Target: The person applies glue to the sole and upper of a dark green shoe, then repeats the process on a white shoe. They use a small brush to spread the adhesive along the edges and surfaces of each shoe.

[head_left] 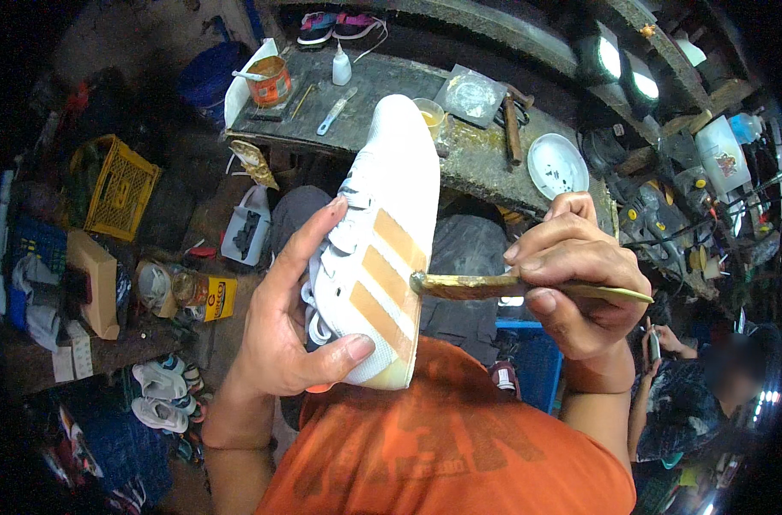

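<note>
My left hand [301, 318] is closed around the heel and collar of a white sneaker [399, 163] with tan side stripes. The shoe stands toe up and its side faces me. Between the fingers of my right hand [575, 279] is a thin wooden brush [472, 286], crusted yellow-brown along its length. Its dark tip meets the shoe's lower edge beside the stripes; whether it touches or hovers just off, I cannot tell. The bristles are too small to make out.
Ahead stands a worn workbench [365, 81] with an orange can [269, 81], a white squeeze bottle [341, 64], a hammer [512, 129] and a white bowl [558, 166]. A yellow crate [125, 189] and several shoes lie left. Another person [682, 403] holds a phone at right.
</note>
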Available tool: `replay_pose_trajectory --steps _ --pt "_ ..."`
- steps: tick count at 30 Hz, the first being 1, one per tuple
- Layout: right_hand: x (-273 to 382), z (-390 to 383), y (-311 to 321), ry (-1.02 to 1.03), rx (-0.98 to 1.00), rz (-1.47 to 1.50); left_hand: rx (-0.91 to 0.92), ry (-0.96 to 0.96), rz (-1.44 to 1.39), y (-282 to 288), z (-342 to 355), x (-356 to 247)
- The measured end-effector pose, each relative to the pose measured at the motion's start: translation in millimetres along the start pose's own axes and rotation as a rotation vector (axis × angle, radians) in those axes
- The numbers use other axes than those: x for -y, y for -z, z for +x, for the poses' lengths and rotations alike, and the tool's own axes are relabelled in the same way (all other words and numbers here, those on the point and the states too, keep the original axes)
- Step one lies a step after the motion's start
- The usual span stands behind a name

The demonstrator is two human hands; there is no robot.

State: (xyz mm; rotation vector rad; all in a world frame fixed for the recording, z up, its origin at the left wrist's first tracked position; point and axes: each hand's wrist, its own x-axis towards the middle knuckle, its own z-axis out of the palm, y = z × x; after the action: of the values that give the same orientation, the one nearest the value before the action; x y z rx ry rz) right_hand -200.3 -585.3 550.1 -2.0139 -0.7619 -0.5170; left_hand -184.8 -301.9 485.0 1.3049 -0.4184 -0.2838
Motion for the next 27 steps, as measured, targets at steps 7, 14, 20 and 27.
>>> replay_pose_trajectory --steps 7,14,20,27 --pt "5 -1 0 -0.025 0.019 0.008 -0.004 -0.003 -0.003 -1 3 0" --pt "4 0 5 -0.017 0.060 0.006 -0.014 0.009 -0.035 -2 5 0" --pt "-6 1 4 0.004 -0.085 -0.094 0.000 0.023 -0.009 -3 4 -4" --pt "1 4 3 -0.011 0.004 -0.081 -0.009 -0.006 0.006 -2 10 -2"
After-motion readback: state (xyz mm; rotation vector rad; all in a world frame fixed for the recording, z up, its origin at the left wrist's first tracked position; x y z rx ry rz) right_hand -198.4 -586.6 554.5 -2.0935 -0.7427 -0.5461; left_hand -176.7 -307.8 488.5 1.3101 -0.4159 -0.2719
